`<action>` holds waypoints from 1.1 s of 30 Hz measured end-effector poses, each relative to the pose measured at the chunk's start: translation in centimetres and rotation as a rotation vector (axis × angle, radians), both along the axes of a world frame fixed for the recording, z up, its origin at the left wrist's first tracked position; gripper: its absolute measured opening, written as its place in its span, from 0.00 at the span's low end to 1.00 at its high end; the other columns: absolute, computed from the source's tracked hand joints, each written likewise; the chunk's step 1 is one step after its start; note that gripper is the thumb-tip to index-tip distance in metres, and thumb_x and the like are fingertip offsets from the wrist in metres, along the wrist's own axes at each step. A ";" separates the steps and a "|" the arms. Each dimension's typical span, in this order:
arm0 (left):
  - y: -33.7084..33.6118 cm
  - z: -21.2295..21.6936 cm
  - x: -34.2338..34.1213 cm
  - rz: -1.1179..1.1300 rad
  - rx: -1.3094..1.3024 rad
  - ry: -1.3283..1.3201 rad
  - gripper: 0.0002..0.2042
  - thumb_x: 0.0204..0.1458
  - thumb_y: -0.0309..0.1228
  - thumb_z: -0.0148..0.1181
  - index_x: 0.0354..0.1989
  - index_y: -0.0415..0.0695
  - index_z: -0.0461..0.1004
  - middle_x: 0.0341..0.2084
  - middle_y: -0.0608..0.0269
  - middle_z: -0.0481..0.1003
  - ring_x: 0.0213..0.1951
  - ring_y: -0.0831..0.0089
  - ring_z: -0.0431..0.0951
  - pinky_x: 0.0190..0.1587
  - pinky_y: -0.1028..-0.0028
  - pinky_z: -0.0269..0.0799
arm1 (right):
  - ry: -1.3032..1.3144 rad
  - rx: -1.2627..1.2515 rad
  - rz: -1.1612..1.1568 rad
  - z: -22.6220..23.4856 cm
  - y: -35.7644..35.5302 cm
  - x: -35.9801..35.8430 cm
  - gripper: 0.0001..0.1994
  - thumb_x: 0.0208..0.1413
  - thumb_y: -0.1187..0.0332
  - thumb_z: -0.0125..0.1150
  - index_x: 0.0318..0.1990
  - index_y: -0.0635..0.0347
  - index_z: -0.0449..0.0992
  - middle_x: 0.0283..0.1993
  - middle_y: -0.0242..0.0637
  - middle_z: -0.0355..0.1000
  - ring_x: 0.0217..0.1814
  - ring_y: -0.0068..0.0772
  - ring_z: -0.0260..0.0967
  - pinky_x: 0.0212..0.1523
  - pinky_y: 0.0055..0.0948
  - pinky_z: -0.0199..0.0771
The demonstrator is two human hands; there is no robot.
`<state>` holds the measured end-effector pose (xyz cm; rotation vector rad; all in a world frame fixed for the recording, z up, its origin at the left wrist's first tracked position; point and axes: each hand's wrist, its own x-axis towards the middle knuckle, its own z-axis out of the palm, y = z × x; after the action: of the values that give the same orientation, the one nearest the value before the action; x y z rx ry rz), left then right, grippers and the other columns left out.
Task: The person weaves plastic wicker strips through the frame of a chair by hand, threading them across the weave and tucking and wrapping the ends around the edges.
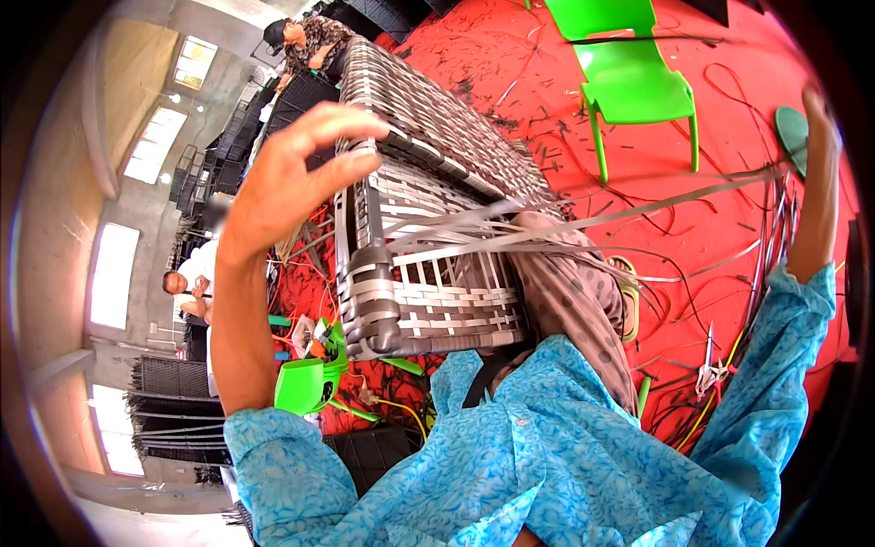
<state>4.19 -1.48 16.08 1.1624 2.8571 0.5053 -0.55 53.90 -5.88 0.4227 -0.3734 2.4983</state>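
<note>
A woven piece (456, 296) of grey and white flat plastic strips on a dark frame leans across my lap. My left hand (305, 169) is raised at its upper left edge, thumb and forefinger apart with a gap between them. Several loose grey weaving strips (583, 219) run from the weave toward the right, some blurred. Far out at the right rim is my right hand (820, 118), arm stretched out. Its fingers are dark and partly cut off, so whether it grips a strip is unclear.
A green plastic chair (638, 87) stands on the red floor covering (547, 73), among strip scraps. Scissors (706, 374) lie at lower right, a green chair-like item (301, 383) at lower left. One person (314, 46) works at the far end; another (196, 283) sits left.
</note>
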 end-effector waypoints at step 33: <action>-7.5 -11.9 7.1 0.561 0.545 0.096 0.19 0.57 0.39 0.49 0.49 0.37 0.73 0.56 0.55 0.65 0.59 0.66 0.60 0.61 0.67 0.52 | 0.421 1.333 -0.344 -2.4 -45.5 3.1 0.25 0.42 0.64 0.65 0.51 0.58 0.72 0.47 0.39 0.68 0.43 0.40 0.67 0.44 0.37 0.68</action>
<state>11.33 -8.97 4.16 0.3679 3.2126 1.3405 2.52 8.38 -8.24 1.2034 -1.7197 1.4438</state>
